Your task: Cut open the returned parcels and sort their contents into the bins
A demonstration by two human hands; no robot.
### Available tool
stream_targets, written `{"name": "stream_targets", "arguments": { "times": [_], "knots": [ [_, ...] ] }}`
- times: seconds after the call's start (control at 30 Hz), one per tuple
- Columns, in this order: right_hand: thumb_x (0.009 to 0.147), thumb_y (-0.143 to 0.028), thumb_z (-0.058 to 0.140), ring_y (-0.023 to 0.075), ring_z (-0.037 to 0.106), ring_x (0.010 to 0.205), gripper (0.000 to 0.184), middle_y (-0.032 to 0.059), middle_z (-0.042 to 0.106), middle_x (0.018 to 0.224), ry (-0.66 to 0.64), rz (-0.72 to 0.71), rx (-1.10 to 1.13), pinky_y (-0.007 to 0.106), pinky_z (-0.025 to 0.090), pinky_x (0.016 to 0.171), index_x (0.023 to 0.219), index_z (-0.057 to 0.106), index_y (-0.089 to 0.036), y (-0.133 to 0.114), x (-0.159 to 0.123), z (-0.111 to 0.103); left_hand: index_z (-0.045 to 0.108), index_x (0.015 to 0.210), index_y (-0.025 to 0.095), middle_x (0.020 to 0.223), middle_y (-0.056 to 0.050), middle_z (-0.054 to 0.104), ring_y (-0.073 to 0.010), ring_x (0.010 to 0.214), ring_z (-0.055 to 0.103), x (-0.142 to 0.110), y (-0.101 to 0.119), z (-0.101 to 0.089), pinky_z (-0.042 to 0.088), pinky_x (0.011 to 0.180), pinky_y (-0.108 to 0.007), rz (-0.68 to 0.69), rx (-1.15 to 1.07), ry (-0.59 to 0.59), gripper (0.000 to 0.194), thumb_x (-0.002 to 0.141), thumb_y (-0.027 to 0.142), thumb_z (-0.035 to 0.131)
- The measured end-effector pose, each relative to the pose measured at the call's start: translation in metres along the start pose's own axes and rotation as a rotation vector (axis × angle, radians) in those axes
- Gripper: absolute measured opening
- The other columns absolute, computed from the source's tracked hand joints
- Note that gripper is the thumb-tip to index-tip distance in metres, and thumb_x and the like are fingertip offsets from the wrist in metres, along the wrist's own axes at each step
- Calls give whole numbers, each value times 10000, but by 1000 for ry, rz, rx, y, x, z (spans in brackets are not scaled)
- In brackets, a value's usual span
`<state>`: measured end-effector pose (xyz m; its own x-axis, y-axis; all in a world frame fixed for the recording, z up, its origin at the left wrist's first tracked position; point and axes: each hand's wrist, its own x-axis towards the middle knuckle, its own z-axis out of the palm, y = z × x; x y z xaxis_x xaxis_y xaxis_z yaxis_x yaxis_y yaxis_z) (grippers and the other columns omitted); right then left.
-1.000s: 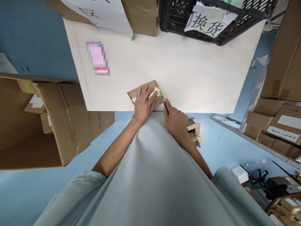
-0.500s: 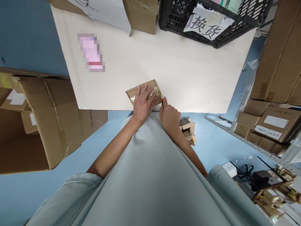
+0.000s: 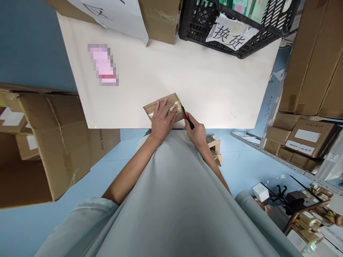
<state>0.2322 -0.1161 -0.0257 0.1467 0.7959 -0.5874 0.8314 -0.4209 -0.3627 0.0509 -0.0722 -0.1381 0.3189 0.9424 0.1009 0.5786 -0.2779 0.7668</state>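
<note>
A small brown cardboard parcel point(image 3: 157, 105) wrapped in shiny tape lies at the near edge of the white table point(image 3: 209, 85). My left hand point(image 3: 163, 119) lies flat on top of it, fingers spread, pressing it down. Just to its right, my right hand point(image 3: 197, 131) is closed round a red and black cutter point(image 3: 187, 119). The cutter's tip touches the parcel's right end.
A black crate point(image 3: 241, 28) with a paper sign and a cardboard box point(image 3: 160, 19) stand at the table's far edge. A large open carton point(image 3: 40, 139) sits on the blue floor at left. Stacked cartons point(image 3: 308, 85) line the right. Small boxes point(image 3: 214, 146) lie under the table edge.
My right hand has shifted slightly along the parcel's right end with the cutter, and more of the cutter now shows above the fingers. My left hand stays on the parcel.
</note>
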Motion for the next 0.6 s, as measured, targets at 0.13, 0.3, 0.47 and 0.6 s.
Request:
{"name": "stream_targets", "arguments": {
  "times": [0.13, 0.3, 0.47, 0.6],
  "knots": [
    [1170, -451, 442, 209, 835, 988, 548, 64, 879, 1182, 64, -63, 223, 324, 636, 959, 1633, 638, -231, 19, -17, -5, 717, 1437, 281, 1559, -127, 740, -353, 1668, 503, -7, -15, -20, 281, 1419, -766, 23, 35, 11, 405, 1198, 513, 486],
    [1175, -639, 349, 171, 806, 834, 622, 175, 851, 1261, 76, 6, 511, 278, 624, 790, 1311, 703, -146, 52, 38, 17, 753, 1375, 330, 1537, -43, 762, -340, 1655, 524, -34, -36, -50, 362, 1406, -745, -17, 70, 18, 476, 1184, 641, 447],
    [1177, -568, 413, 166, 812, 1030, 510, 204, 810, 1358, -64, 57, 556, 256, 594, 851, 1258, 670, -135, 52, 105, 64, 760, 1402, 386, 1502, -51, 785, -309, 1587, 609, -69, -44, -87, 526, 1310, -666, -98, 114, 70, 417, 1171, 598, 486],
    [1171, -570, 438, 167, 761, 994, 509, 134, 829, 1191, -114, 3, 561, 275, 580, 893, 1204, 711, -142, 24, 112, 81, 780, 1427, 313, 1477, -127, 793, -367, 1422, 729, -95, -41, -114, 610, 1182, -675, -166, 164, 168, 496, 1141, 635, 535]
  ]
}}
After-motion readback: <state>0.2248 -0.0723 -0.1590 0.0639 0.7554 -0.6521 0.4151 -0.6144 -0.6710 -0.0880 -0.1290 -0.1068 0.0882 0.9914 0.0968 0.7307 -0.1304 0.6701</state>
